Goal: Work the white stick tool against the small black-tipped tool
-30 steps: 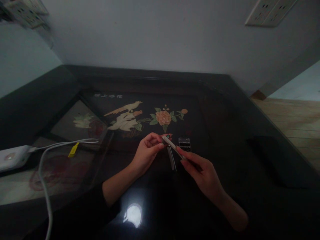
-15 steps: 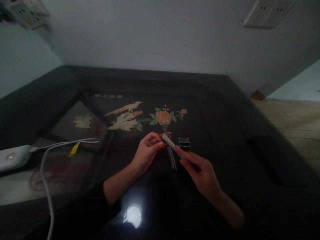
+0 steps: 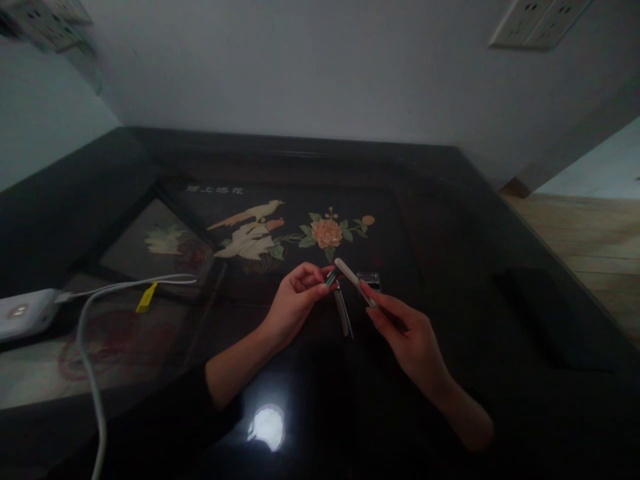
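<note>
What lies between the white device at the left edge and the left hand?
Between the white device and the left hand lie a white cable and a yellow tag on it, as the head view shows.

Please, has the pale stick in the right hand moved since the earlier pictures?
Yes. Against the pink flower on the table, the tip of the pale stick in the right hand is now farther right and slightly higher in view.
</note>
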{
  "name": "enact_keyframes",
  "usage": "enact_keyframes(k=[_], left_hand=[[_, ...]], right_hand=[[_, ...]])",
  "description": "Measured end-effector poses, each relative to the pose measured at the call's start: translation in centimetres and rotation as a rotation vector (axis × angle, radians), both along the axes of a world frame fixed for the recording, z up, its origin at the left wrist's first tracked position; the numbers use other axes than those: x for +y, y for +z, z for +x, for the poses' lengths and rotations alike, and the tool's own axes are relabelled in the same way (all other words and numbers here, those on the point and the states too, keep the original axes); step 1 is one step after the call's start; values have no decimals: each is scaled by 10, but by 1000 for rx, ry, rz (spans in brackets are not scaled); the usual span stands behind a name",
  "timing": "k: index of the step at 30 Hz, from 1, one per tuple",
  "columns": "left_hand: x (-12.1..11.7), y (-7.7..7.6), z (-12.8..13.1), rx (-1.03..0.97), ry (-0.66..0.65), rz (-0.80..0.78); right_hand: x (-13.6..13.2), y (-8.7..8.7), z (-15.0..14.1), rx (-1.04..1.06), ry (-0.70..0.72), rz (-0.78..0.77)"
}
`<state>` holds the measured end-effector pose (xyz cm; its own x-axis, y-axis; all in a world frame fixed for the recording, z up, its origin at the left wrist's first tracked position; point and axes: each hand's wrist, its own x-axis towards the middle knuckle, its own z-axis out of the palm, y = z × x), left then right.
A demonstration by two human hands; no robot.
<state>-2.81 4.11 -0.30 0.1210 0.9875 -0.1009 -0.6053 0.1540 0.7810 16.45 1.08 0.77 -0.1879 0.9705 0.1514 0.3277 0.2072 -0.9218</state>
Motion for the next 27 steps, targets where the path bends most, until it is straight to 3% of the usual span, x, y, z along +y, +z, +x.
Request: enact_keyframes(k=[9, 14, 20, 27], left_hand=[[0, -2, -2, -3, 9, 15], [0, -2, -1, 2, 7, 9], [-1, 1, 0, -27, -16, -8], [0, -1, -1, 9, 3, 17]], right_hand=[[-10, 1, -5, 51, 139, 3], [-6, 1, -4, 59, 77, -31], [0, -2, 1, 15, 8, 32], [-6, -1, -2, 19, 105, 75]])
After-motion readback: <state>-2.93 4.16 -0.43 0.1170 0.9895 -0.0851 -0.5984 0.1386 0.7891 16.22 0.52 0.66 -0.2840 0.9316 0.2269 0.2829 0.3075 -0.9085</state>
